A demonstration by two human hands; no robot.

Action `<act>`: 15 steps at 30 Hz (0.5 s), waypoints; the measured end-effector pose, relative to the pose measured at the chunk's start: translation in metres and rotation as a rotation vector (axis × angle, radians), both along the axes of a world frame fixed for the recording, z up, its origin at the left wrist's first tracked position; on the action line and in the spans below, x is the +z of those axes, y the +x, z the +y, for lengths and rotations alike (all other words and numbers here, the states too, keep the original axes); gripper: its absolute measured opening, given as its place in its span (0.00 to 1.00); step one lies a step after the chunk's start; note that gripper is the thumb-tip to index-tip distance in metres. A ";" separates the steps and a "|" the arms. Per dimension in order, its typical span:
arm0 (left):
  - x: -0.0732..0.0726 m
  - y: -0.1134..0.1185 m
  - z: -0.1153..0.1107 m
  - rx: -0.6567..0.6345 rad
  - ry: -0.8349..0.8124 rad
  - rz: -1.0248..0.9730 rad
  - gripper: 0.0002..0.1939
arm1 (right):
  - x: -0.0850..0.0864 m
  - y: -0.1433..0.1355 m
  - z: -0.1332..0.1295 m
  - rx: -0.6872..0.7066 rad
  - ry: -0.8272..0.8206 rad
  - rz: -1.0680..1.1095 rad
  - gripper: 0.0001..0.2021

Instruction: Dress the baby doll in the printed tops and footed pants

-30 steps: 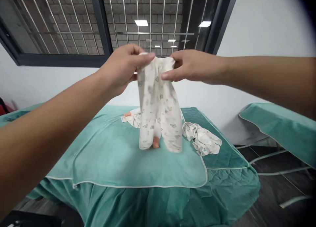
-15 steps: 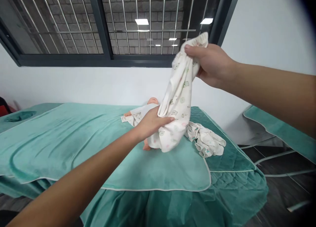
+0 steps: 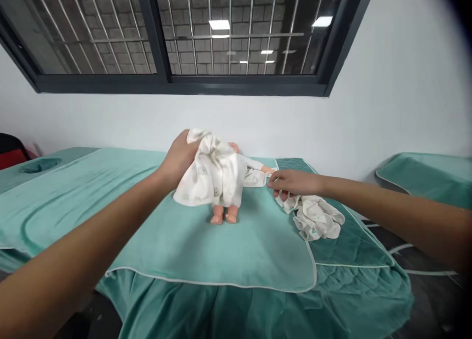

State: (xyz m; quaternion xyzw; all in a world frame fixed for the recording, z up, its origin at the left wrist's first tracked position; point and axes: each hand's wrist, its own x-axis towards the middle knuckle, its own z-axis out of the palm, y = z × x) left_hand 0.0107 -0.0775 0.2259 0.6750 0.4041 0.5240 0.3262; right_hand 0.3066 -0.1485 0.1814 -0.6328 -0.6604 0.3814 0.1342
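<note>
My left hand point(image 3: 181, 155) is closed on a white printed garment point(image 3: 212, 174), which hangs bunched in front of a baby doll. The doll point(image 3: 218, 214) lies on the green sheet; its feet and one sleeved arm show, while the garment hides most of its body. My right hand point(image 3: 289, 182) has let its fingers curl loosely, just beyond the doll's outstretched hand and over the edge of a crumpled printed cloth point(image 3: 317, 217). Nothing can be seen held in it, and its fingertips are partly apart.
The green sheet point(image 3: 177, 253) covers a bed against a white wall, below a barred window point(image 3: 243, 86). A red and black item point(image 3: 13, 152) is at the far left. Another green-covered surface point(image 3: 435, 174) stands at the right.
The garment has moved left and down in my left hand. My right hand has let go of its upper end and come down near the crumpled cloth. More of the doll shows.
</note>
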 end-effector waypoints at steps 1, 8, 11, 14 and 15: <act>-0.008 -0.011 0.005 -0.049 -0.114 0.102 0.14 | -0.002 0.006 0.004 -0.001 0.015 -0.033 0.16; -0.103 -0.050 0.046 -0.033 -0.566 0.379 0.28 | -0.028 0.008 0.038 0.027 0.125 -0.247 0.12; -0.128 -0.046 0.071 0.128 -0.445 0.519 0.29 | -0.046 -0.001 0.062 0.046 0.264 -0.338 0.12; -0.138 -0.034 0.096 0.134 -0.339 0.466 0.27 | -0.063 -0.003 0.098 0.009 0.389 -0.354 0.18; -0.141 -0.028 0.103 0.104 -0.333 0.441 0.27 | -0.068 -0.003 0.113 -0.010 0.422 -0.353 0.21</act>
